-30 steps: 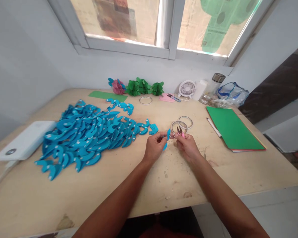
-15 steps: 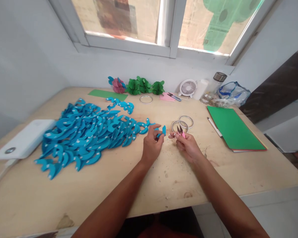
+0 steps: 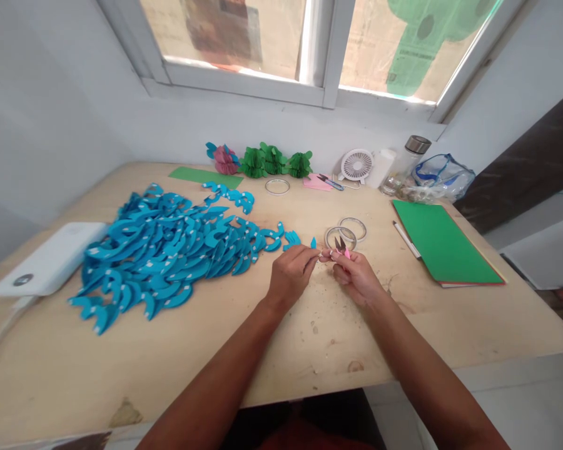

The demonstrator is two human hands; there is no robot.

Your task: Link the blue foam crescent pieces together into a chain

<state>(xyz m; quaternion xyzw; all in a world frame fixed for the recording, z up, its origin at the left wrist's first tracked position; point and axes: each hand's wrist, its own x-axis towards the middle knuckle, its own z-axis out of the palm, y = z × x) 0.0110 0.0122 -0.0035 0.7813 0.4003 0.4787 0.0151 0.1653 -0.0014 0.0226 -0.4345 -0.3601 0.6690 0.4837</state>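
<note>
My left hand point(image 3: 291, 272) is closed, its thumb and forefinger pinched at a small white bit of tape point(image 3: 319, 255) against my right fingertips. The pointed tip of a blue paper piece point(image 3: 313, 242) shows just beyond my left fingers; whether they touch it is hidden. My right hand point(image 3: 354, 275) is wrapped round pink-handled thread snips point(image 3: 341, 245), dark blades pointing up and away. Another white bit is on a right finger. Left of my hands lies a large heap of curved blue paper pieces point(image 3: 169, 250) with white tape squares, and a small blue cluster point(image 3: 291, 239) lies nearer.
Tape rolls point(image 3: 353, 229) lie just beyond my right hand, another roll point(image 3: 277, 186) farther back. Green sheets point(image 3: 445, 240) and a pen point(image 3: 406, 239) lie right. A white power bank point(image 3: 49, 259) is left. Green paper shapes point(image 3: 272, 160), a fan point(image 3: 356, 165) and a bottle point(image 3: 406, 165) line the back.
My left hand has turned and moved right, closing its fingertips against those of my right hand. The blue piece beside it is now mostly hidden. My right hand stays put with the snips.
</note>
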